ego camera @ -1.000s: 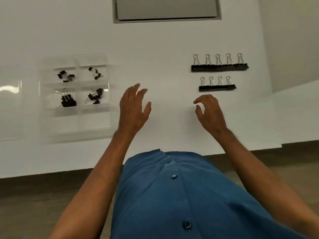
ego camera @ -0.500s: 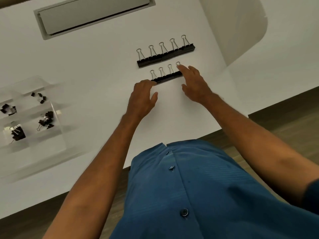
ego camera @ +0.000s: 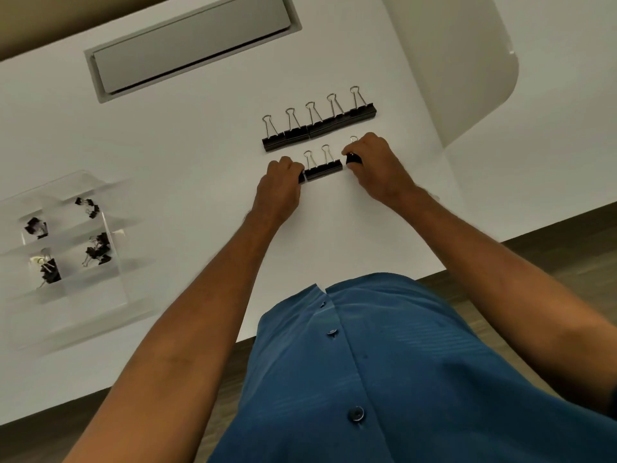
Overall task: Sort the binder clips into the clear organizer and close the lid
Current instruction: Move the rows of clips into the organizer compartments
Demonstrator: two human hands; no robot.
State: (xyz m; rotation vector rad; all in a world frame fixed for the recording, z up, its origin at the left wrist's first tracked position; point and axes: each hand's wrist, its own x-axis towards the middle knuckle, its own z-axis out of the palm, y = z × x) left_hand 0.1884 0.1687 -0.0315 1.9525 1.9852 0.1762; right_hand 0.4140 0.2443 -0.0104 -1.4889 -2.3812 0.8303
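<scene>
L hand (ego camera: pixel 278 182) pinches left end clip of near clip row (ego camera: pixel 323 170), R hand (ego camera: pixel 374 162) pinches right end clip (ego camera: pixel 353 158), pulled slightly apart. Row runs left-right btwn hands. Far row (ego camera: pixel 319 127) just behind. Organizer (ego camera: pixel 66 248) well off left, lid open; L hand nearer.

Hands (ego camera: pixel 280 185) (ego camera: pixel 374 165) on clip row (ego camera: pixel 324 170)
</scene>
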